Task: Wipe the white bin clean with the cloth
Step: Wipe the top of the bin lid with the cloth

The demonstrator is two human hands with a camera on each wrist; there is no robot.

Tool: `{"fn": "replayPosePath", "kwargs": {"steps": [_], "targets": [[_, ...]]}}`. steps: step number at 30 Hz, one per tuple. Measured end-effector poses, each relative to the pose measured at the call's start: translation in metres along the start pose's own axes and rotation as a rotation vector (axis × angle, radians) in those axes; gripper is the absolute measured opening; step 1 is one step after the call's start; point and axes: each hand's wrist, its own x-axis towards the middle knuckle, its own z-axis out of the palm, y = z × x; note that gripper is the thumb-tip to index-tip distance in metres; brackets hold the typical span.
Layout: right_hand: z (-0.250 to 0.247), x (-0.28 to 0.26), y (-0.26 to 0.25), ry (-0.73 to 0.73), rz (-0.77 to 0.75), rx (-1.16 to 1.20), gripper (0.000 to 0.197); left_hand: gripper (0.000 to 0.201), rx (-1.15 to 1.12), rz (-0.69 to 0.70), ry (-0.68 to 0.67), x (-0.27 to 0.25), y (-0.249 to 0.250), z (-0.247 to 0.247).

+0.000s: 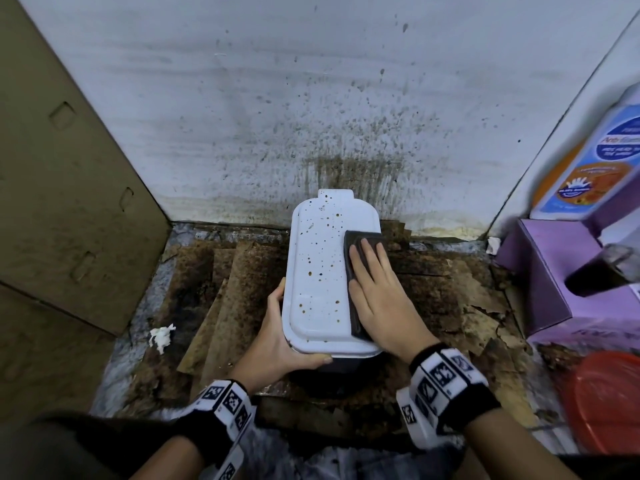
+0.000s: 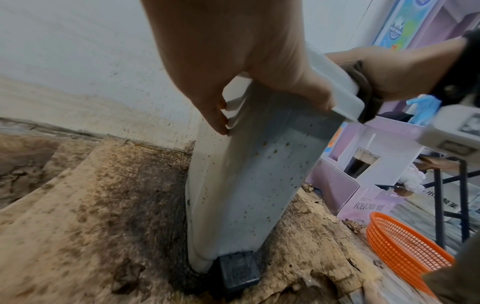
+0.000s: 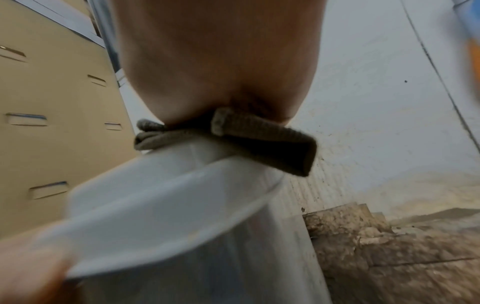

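Head view shows two hands on one bin point(image 1: 318, 271), each wrist in a black band with white coded tags. Nearest, the left hand point(image 1: 277, 344) wraps the lid's near-left corner, thumb along the front edge, fingers curled under the left rim. The right hand point(image 1: 375, 292) lies flat, fingers straight and together, pressing one dark folded cloth point(image 1: 360, 282) onto the lid's right edge. The bin is a tall smooth white plastic box with a rounded oblong lid, flecked with brown spots, standing upright on stained, flaking brown cardboard sheets point(image 1: 221, 289). One orange mesh basket point(image 1: 604, 403) and purple boxes point(image 1: 554, 271) sit to the right. Farther back rises a white wall point(image 1: 277, 98), spattered brown.
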Motion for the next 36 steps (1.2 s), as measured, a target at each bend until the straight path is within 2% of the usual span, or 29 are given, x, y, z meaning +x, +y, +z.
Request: {"fn": "replayPosePath", "kwargs": {"steps": [3,7,15,22,27,32,36], "targets": [[-0.008,0.024,0.003,-0.051,0.029,0.035,0.058,0.145,0.003,-0.014,-0.003,0.000,0.002,-0.001],[-0.005,0.023,0.001,-0.046,0.025,0.092,0.058,0.142,0.025,-0.014,0.015,-0.001,0.001,0.000],[0.016,-0.028,-0.024,0.143,0.008,-0.086,0.059,0.143,0.060,0.006,0.056,-0.004,0.001,0.001],[0.026,-0.028,-0.044,0.227,0.041,-0.283,0.057,0.151,0.182,-0.037,0.147,-0.009,0.008,0.002],[0.035,-0.025,-0.070,0.159,0.012,-0.309,0.058,0.140,0.178,-0.029,0.163,-0.007,0.006,0.003],[0.050,-0.010,-0.098,0.150,0.010,-0.259,0.060,0.101,0.143,-0.010,0.173,-0.008,0.008,0.003],[0.052,-0.006,-0.103,0.126,-0.001,-0.237,0.061,0.108,0.150,-0.001,0.148,-0.009,0.008,-0.001]]}}
